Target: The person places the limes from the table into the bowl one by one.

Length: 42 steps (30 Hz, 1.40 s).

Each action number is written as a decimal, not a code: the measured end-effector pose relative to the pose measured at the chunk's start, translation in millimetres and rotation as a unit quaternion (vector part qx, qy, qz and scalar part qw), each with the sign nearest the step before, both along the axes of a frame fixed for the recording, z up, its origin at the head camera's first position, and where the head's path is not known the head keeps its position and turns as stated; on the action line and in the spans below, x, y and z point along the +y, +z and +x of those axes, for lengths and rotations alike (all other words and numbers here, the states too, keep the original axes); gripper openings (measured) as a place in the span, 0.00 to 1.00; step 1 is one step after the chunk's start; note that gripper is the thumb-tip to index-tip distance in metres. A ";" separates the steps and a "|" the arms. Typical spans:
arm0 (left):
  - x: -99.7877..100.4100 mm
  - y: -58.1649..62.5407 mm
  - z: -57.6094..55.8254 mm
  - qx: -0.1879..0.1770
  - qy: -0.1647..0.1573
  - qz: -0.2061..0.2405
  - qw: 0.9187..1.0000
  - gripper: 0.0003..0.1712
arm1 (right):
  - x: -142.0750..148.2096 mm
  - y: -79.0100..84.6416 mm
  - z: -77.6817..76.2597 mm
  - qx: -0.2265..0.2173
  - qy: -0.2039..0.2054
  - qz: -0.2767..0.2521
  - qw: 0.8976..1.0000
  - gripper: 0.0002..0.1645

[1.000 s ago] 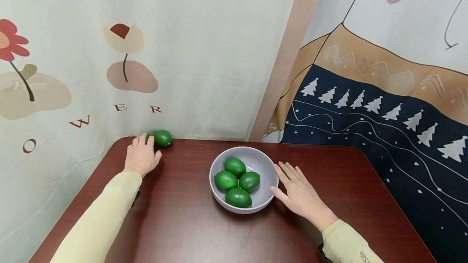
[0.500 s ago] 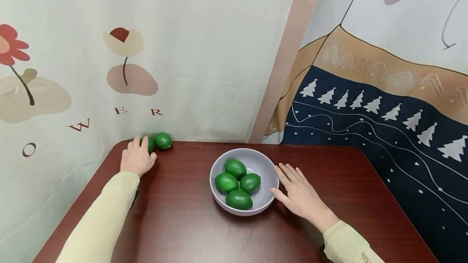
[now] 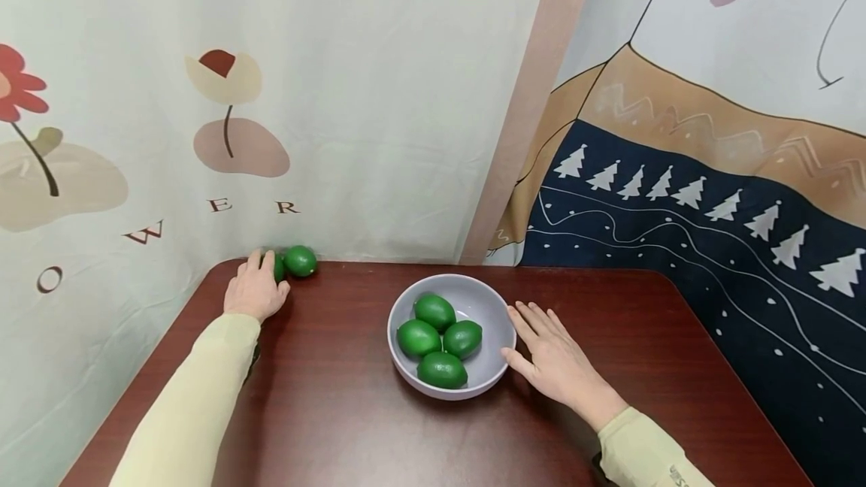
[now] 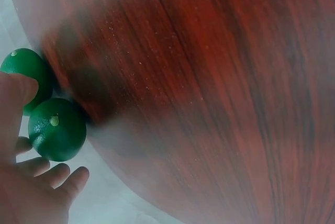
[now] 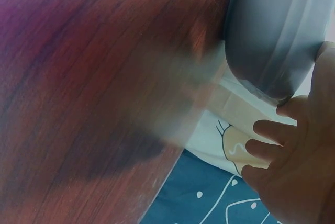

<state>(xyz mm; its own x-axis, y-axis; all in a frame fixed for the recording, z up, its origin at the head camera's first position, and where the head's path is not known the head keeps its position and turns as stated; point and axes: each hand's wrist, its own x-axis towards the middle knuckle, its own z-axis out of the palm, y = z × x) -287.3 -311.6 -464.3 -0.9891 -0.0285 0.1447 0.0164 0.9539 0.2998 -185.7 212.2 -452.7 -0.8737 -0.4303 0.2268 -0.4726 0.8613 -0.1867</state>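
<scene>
My left hand [image 3: 255, 289] is at the table's far left corner, beside a green lime [image 3: 279, 267] that it partly hides. In the left wrist view this lime [image 4: 57, 130] lies between the thumb and the spread fingers [image 4: 76, 181], with a gap below it to the outer fingertips. A second lime [image 3: 301, 261] sits right next to it, and the thumb overlaps it in the wrist view. My right hand [image 3: 556, 355] has its straight fingers at the right side of a pale lilac bowl [image 3: 497, 322]. Several limes [image 3: 442, 370] lie inside the bowl.
The reddish-brown wooden table [image 3: 325, 412] has rounded far corners. A pale curtain [image 3: 379, 134] printed with flowers and letters hangs right behind its far edge. A navy cloth [image 3: 622, 239] with white trees hangs along the right side.
My left hand has drawn slightly left and back, uncovering more of the nearer lime. During the last half second it has barely moved. My right hand and the bowl stay in place.
</scene>
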 end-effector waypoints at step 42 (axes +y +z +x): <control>0.2 -3.1 6.3 0.059 -0.008 0.014 0.998 0.32 | 0.4 0.9 0.5 0.009 0.004 0.003 1.000 0.44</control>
